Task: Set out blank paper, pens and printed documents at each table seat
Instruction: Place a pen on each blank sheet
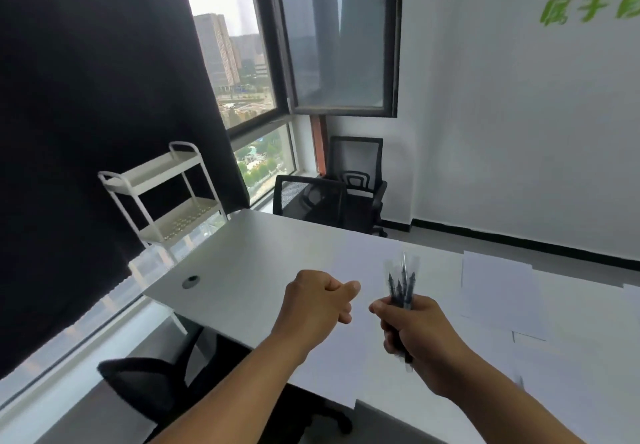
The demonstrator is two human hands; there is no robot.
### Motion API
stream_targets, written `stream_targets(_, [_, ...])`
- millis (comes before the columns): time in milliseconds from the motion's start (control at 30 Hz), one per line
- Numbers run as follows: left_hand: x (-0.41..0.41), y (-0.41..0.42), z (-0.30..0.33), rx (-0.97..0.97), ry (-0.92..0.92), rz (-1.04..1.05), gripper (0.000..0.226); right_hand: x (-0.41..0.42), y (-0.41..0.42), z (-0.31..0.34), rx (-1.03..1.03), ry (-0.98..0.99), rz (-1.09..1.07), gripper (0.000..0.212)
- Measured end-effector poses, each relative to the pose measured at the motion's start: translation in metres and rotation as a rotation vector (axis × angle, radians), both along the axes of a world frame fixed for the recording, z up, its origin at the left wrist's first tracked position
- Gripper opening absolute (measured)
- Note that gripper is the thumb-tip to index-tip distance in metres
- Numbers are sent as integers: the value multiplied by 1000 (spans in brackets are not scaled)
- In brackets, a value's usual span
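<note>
Two hands over a white table, the right one gripping a bunch of pens.

A dark curtain (86, 114) fills the left side beside the window (242, 63), and a white wall (519, 132) with green lettering closes the right. The table (249, 270) runs from the middle to the lower right, with white paper sheets (497, 291) lying on its right part, some overlapping. Two black chairs (346, 184) stand at the far end, and a white cart (166, 187) stands at the table's far left corner. The left hand (315, 296) hovers over the table with its fingers curled into a loose fist, holding nothing visible. The right hand (415, 336) is wrapped round the pens (401, 284), their clear-capped ends pointing up and away, above the table just left of the sheets.
</note>
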State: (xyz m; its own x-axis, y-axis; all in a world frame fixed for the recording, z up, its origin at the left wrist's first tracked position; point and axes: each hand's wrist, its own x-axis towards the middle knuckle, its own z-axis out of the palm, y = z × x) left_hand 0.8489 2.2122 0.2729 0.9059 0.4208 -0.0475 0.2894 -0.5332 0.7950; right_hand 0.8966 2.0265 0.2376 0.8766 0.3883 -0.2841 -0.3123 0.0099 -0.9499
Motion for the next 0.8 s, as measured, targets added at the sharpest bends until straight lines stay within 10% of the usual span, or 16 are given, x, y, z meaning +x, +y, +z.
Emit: stream_targets(800, [45, 118, -21, -62, -13, -115, 32, 19, 134, -25, -25, 41, -67, 11])
